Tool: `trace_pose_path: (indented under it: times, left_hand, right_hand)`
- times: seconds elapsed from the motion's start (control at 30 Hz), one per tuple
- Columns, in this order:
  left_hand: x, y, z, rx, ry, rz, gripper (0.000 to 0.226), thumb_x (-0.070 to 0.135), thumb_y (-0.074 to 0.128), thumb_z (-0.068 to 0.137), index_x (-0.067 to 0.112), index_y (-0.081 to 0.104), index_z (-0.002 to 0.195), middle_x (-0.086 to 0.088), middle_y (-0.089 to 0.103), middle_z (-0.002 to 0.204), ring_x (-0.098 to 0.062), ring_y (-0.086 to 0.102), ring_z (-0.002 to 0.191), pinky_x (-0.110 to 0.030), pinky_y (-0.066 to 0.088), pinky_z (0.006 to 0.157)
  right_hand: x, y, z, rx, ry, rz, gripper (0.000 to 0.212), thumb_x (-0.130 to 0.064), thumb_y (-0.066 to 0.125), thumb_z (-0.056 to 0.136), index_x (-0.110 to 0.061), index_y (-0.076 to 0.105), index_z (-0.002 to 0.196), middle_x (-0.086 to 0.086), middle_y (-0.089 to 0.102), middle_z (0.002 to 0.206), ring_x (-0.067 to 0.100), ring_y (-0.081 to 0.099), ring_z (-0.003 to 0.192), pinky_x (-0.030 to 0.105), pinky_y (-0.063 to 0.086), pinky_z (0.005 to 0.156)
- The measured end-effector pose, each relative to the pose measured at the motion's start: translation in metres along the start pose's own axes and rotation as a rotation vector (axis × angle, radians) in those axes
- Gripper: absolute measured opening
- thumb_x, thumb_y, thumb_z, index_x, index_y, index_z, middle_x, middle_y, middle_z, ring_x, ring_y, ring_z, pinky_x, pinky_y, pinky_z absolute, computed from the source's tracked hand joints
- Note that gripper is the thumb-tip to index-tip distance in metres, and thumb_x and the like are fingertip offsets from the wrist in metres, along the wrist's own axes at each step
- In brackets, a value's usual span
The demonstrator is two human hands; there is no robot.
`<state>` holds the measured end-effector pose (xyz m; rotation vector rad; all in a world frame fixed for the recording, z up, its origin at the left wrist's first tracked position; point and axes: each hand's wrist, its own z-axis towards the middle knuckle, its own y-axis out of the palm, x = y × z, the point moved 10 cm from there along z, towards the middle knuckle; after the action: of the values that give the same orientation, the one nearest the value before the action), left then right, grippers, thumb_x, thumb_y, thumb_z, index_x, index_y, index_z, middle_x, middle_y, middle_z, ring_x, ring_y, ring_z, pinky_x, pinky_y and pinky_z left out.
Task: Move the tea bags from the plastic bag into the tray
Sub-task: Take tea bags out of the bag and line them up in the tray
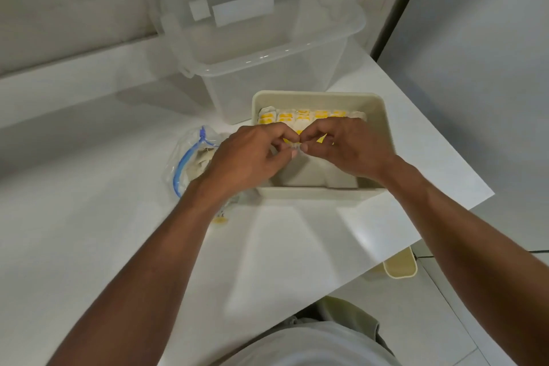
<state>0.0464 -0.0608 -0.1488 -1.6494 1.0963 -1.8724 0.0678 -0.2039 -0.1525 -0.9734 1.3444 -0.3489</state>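
1. The left hand [249, 154] and right hand [347, 148], each grip closed, pinch what seems a tea bag [297, 148] over the tray [320, 94].
2. Other tea bags [300, 116] line its 12 o'clock wall.
3. The plastic bag [184, 163] lies at the tray's 9 o'clock.

No legible text or labels.

White table [89, 246], cut off at the right by an angled edge. Resting on it: clear bin [267, 68] at the back, beige tray [312, 193] just in front of that, bag [184, 163] just left of the tray. By the bag's near end, a yellow-tagged tea bag [220, 219], partly hidden.
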Motion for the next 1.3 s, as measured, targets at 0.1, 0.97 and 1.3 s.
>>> trace_pose_path:
  times: [0.1,0.97,1.3]
  left_hand:
    - [-0.015,-0.016,-0.017,0.060,-0.029,-0.087,0.019,0.039,0.065,0.088,0.040,0.067,0.107,0.022,0.068,0.085,-0.002,0.062,0.066,-0.037,0.055,0.074]
    - [-0.139,-0.041,-0.101,0.075,-0.415,0.210,0.026,0.063,0.063,0.083,0.040,0.069,0.094,0.024,0.069,0.084,-0.007,0.060,0.075,-0.022,0.040,0.058]
    - [-0.149,-0.054,-0.108,0.212,-0.523,-0.030,0.010,0.036,0.064,0.088,0.032,0.068,0.080,0.015,0.069,0.075,-0.012,0.066,0.075,-0.029,0.053,0.067]
  right_hand:
    - [-0.019,0.011,0.003,-0.017,-0.017,0.086,0.012,-0.035,0.072,0.087,-0.027,0.073,0.096,-0.019,0.069,0.091,0.009,0.063,0.077,0.015,0.043,0.074]
    - [-0.119,0.112,0.037,-0.202,-0.036,0.404,0.021,-0.011,0.064,0.089,-0.021,0.071,0.106,-0.008,0.068,0.083,0.018,0.069,0.082,0.035,0.059,0.077]
    - [-0.129,0.109,0.033,-0.078,-0.137,0.159,0.018,-0.019,0.067,0.086,-0.028,0.072,0.101,-0.017,0.069,0.084,-0.007,0.061,0.072,0.009,0.044,0.069]
